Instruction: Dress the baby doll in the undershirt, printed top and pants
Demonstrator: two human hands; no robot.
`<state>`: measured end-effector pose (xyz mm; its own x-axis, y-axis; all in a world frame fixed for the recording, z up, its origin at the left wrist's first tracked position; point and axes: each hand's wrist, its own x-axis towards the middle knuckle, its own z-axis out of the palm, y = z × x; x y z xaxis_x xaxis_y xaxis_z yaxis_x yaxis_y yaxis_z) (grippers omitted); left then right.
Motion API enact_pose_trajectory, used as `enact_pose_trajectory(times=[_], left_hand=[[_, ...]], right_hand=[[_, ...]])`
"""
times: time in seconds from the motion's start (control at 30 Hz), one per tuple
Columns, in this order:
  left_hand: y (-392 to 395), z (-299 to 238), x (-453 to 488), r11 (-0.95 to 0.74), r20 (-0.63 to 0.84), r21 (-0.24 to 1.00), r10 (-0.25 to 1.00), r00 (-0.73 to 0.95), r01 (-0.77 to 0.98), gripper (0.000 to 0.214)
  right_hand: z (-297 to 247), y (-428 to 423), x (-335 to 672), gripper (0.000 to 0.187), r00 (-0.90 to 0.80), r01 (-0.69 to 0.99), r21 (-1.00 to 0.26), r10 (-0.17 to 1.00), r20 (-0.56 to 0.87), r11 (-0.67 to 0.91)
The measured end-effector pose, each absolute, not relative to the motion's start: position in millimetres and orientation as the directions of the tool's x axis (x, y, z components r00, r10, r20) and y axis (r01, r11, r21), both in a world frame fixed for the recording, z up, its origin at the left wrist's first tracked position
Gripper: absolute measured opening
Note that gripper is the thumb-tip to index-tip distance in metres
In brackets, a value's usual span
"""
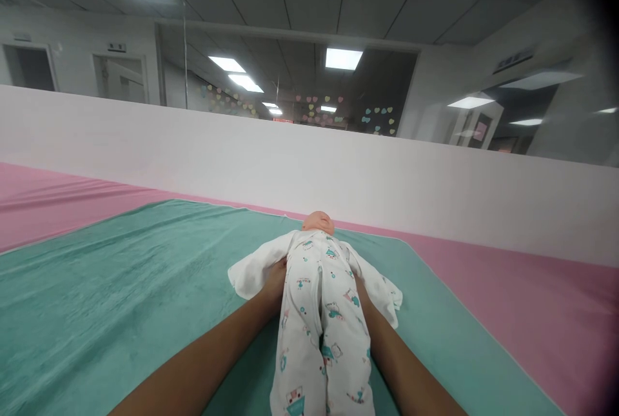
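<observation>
Cataloguing left to right: left grip tucked under the doll's side, its clench unseen; soft, likely light baby doll in a printed sleepsuit lay on the teal towel, best held under the torso; right grip likewise hidden.

And here's the layout: the baby doll lies on its back, head pointing away, feet toward the person, on a garment spread beneath its shoulders. Under that, a towel, and under that, a wider mat. The left hand sits at the doll's side, the right forearm runs along the other, its hand hidden behind the doll. Beyond the head, a low wall.
</observation>
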<state>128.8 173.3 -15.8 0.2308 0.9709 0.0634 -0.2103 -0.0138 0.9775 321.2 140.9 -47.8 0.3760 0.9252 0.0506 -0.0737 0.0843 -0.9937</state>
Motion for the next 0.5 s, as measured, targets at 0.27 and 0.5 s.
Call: enact_pose_trajectory(times=[0.27, 0.5], left_hand=[[173.4, -16.7, 131.0, 0.028, 0.023, 0.977, 0.972, 0.235, -0.211, 0.012], [170.1, -8.2, 130.0, 0.001, 0.045, 0.979, 0.974, 0.221, -0.204, 0.011]], right_hand=[[-58.6, 149.3, 324.8, 0.015, 0.389, -0.09, -0.993, 0.921, 0.031, 0.072], [-54.0, 146.7, 322.8, 0.016, 0.394, -0.087, -0.991, 0.917, 0.057, 0.098]])
